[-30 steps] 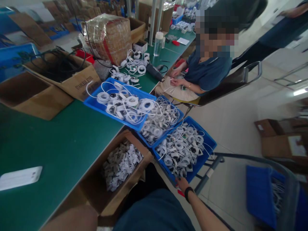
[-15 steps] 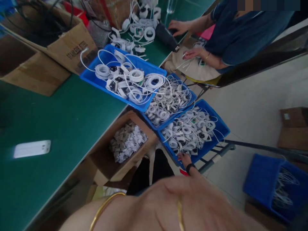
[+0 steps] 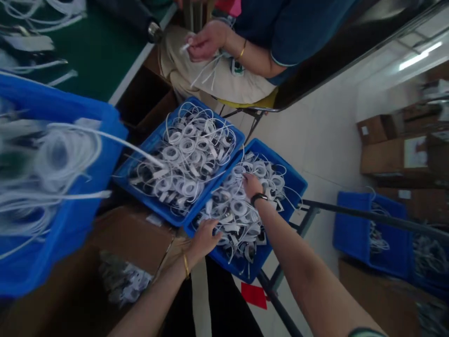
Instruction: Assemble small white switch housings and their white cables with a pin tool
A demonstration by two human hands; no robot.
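My left hand (image 3: 204, 239), with a gold bracelet at the wrist, is at the near left rim of a blue bin (image 3: 293, 180). Its thumb and fingers are apart, and nothing shows in them. My right hand (image 3: 252, 187), wearing a black wristband (image 3: 258, 198), reaches into the same bin. Its fingers press together among the cables, and what they pinch is hidden. White coiled cables (image 3: 239, 207) with small white and black parts fill this bin. A second blue bin (image 3: 238, 135) beside it holds more white coils (image 3: 187, 145).
Close on the left stands a raised blue bin (image 3: 101, 117) of cables. Below it, a cardboard box (image 3: 129, 238) holds small white pieces. A seated co-worker's hand (image 3: 208, 40) holds a white cable end. A metal bar (image 3: 351, 213) and blue crates (image 3: 351, 229) are at right.
The view has swung right and closer to the bins. My left hand has moved from close before the camera to the bin's rim. My right hand has moved deeper into the cables.
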